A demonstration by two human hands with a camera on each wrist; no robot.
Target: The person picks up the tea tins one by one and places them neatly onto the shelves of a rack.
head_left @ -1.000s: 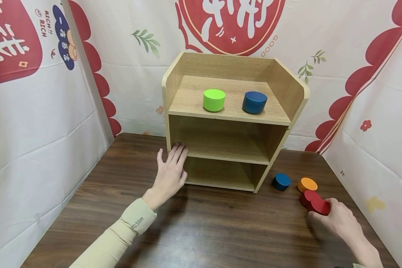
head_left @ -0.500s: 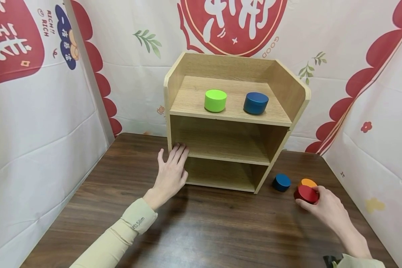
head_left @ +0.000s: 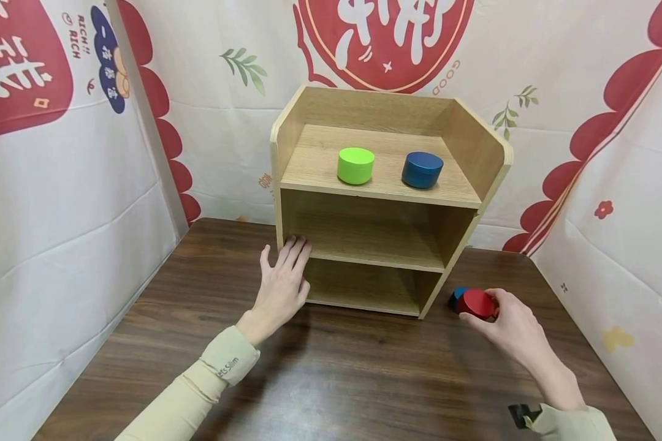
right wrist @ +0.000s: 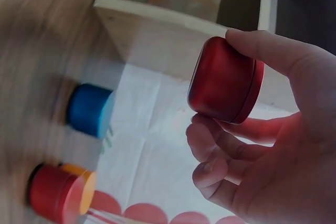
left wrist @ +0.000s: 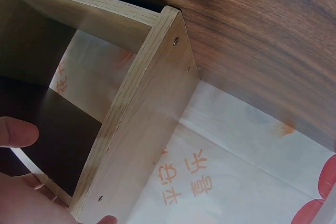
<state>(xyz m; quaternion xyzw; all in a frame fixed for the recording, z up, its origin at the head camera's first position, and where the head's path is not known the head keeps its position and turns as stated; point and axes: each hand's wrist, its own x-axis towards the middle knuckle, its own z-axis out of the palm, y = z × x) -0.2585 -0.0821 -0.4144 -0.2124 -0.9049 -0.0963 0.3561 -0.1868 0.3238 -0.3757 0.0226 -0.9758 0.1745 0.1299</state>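
My right hand pinches a red round lidded tin between thumb and fingers. The tin is raised beside the shelf's lower right corner and partly covers a blue tin in the head view. In the right wrist view, a second red tin and an orange tin stand close together on the table; my hand hides both from the head camera. My left hand rests at the left front edge of the wooden shelf, three fingers extended against it and the little finger outside the side panel.
A lime green tin and a dark blue tin stand apart on the shelf's top board. Two levels below have bare boards. The dark wooden table meets printed white cloth at its sides and back.
My right hand has moved left with the red tin, from beside the other red tin, past the orange one, to in front of the blue one. My left hand stays at the shelf.
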